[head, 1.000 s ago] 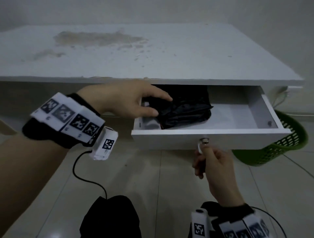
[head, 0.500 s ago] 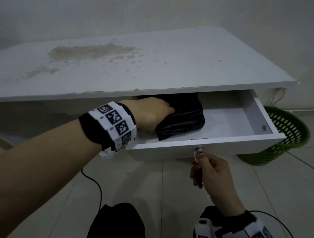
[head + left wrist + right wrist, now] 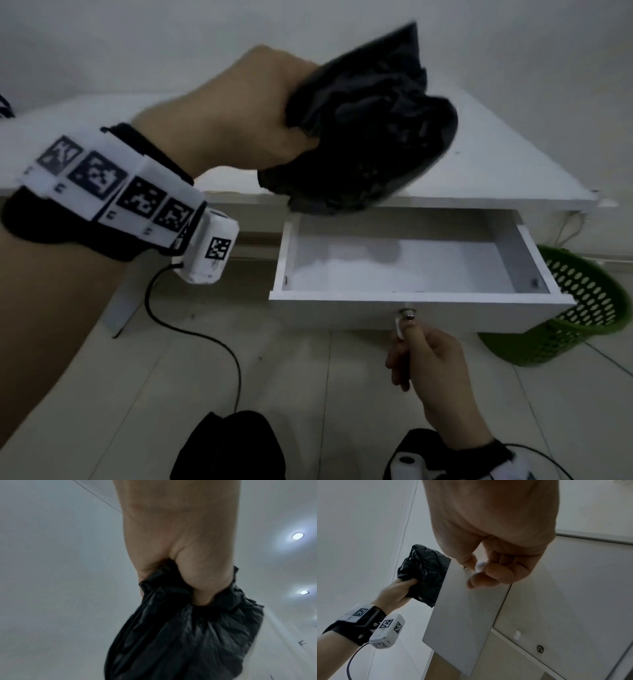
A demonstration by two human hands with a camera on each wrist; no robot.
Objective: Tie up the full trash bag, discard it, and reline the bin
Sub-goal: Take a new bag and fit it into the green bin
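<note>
My left hand (image 3: pixel 260 113) grips a crumpled bundle of black trash bags (image 3: pixel 370 126), held up in the air above the white table and its pulled-out drawer (image 3: pixel 421 301). The left wrist view shows my fingers (image 3: pixel 202 577) curled into the black bundle (image 3: pixel 188 639). My right hand (image 3: pixel 424 356) pinches the small drawer knob (image 3: pixel 407 313) at the front of the drawer; in the right wrist view the thumb and fingers (image 3: pixel 493 574) close round the white knob (image 3: pixel 480 565). The drawer holds nothing that I can see. A green perforated bin (image 3: pixel 589 308) stands on the floor to the right of the drawer, unlined.
The white table (image 3: pixel 507 171) stands against a pale wall. A black cable (image 3: pixel 205 339) trails from my left wristband over the tiled floor. Dark clothing (image 3: pixel 233 448) fills the bottom edge of the head view.
My left hand has lifted the black bag bundle out of the drawer and up above the table. The right hand has stayed on the knob.
</note>
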